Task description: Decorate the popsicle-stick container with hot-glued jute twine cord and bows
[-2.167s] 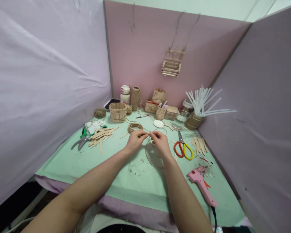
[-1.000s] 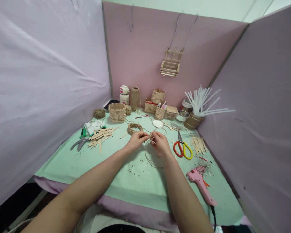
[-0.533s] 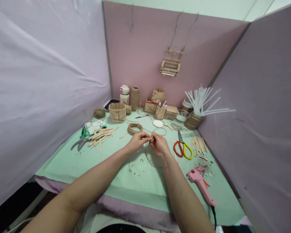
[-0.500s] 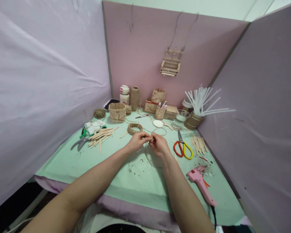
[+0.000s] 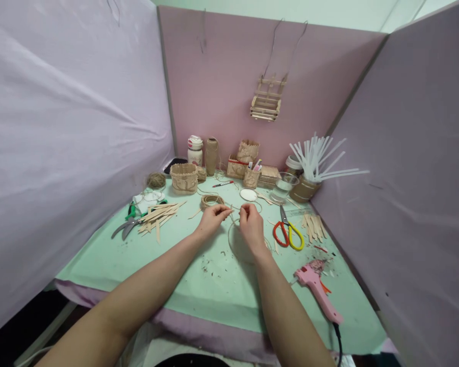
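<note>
My left hand (image 5: 212,220) pinches a thin piece of jute twine (image 5: 232,216) between thumb and fingertips. A little to its right, my right hand (image 5: 251,225) is closed with its fingertips on the twine too. From the hands a loop of the twine hangs down and curves over the green cloth (image 5: 191,285). A coil of twine (image 5: 213,201) lies just behind my left hand, and a white oval disc (image 5: 248,194) behind my right. The exact crossing of the strands between my fingers is too small to make out.
Red-and-yellow scissors (image 5: 288,232) and a pink glue gun (image 5: 317,290) lie at the right. Flat wooden sticks (image 5: 158,216) and pruning shears (image 5: 126,227) are at the left. Behind stand a woven-looking basket (image 5: 184,179), a water bowl (image 5: 284,188) and a pot of glue sticks (image 5: 305,189).
My hands, which were close together at a small bunch of twine, have drawn apart, with strands now showing between them. The view has shifted slightly.
</note>
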Demonstrator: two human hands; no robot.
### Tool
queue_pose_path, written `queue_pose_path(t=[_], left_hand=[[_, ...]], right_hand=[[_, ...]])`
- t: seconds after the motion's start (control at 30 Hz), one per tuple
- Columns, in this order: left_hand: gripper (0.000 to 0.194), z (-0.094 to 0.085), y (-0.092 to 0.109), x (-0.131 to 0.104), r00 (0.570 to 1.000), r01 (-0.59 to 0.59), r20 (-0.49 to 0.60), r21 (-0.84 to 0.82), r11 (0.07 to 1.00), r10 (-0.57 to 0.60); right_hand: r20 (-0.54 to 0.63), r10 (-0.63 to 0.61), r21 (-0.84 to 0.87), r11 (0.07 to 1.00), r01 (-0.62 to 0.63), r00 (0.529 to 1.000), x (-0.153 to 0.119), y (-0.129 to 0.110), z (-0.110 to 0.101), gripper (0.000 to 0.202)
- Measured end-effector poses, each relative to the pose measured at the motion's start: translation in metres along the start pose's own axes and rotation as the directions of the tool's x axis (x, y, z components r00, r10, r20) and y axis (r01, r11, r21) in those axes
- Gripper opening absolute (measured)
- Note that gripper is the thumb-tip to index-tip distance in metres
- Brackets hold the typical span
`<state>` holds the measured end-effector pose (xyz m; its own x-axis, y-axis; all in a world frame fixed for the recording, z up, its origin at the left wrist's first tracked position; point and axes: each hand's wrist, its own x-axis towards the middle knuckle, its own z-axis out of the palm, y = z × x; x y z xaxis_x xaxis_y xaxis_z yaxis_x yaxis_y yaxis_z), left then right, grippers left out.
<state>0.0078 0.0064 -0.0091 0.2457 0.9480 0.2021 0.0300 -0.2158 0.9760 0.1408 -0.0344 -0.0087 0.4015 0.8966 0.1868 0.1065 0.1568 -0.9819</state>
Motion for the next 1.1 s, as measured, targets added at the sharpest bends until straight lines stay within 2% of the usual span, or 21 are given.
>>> queue_pose_path(t=[0.03, 0.1, 0.17, 0.27, 0.43, 0.63, 0.73, 0.8, 0.97, 1.1], left_hand=[[0.026, -0.0002, -0.0014, 0.0012, 1.000, 0.015, -0.021, -0.013, 1.000, -0.015], [0.027, -0.0008, -0.0045, 0.0035, 0.999, 0.024, -0.038, -0.036, 0.999, -0.025], [0.026, -0.0012, -0.0071, 0.0050, 0.999, 0.012, -0.034, -0.044, 0.999, -0.014], [0.024, -0.0013, -0.0091, 0.0052, 1.000, -0.017, -0.025, -0.013, 1.000, 0.017], [0.020, -0.0013, -0.0097, 0.0034, 0.995, -0.086, -0.043, 0.092, 0.992, 0.090], [0.017, -0.0006, -0.0101, 0.0019, 0.987, -0.145, -0.044, 0.175, 0.974, 0.155], [0.017, 0.0001, -0.0084, 0.0005, 0.985, -0.163, -0.020, 0.186, 0.969, 0.170], [0.017, 0.0004, -0.0075, -0.0004, 0.984, -0.173, -0.003, 0.193, 0.966, 0.176], [0.017, 0.0008, -0.0080, -0.0015, 0.986, -0.162, -0.001, 0.195, 0.967, 0.165], [0.018, 0.0010, -0.0070, -0.0022, 0.988, -0.153, 0.001, 0.191, 0.970, 0.156]], right_hand=[[0.014, -0.124, -0.101, 0.987, 0.125, 0.992, -0.0014, -0.0008, 0.0000, 0.009], [0.128, -0.347, -0.275, 0.888, 0.369, 0.929, -0.0040, -0.0018, 0.0007, 0.016], [0.239, -0.443, -0.336, 0.797, 0.501, 0.864, -0.0057, -0.0021, 0.0016, 0.020], [0.266, -0.472, -0.367, 0.757, 0.541, 0.841, -0.0060, -0.0015, 0.0020, 0.016], [0.221, -0.464, -0.372, 0.773, 0.514, 0.858, -0.0030, 0.0008, 0.0024, 0.014], [0.153, -0.380, -0.296, 0.863, 0.409, 0.912, -0.0026, -0.0001, 0.0050, 0.011], [0.081, -0.192, -0.118, 0.973, 0.201, 0.978, -0.0028, -0.0008, 0.0063, 0.007], [0.069, -0.040, 0.003, 0.999, 0.040, 0.997, -0.0018, 0.0004, 0.0073, 0.010], [0.161, 0.173, 0.134, 0.972, -0.195, 0.972, 0.0014, 0.0042, 0.0094, 0.021], [0.171, 0.236, 0.205, 0.941, -0.268, 0.957, 0.0009, 0.0018, 0.0093, 0.024]])
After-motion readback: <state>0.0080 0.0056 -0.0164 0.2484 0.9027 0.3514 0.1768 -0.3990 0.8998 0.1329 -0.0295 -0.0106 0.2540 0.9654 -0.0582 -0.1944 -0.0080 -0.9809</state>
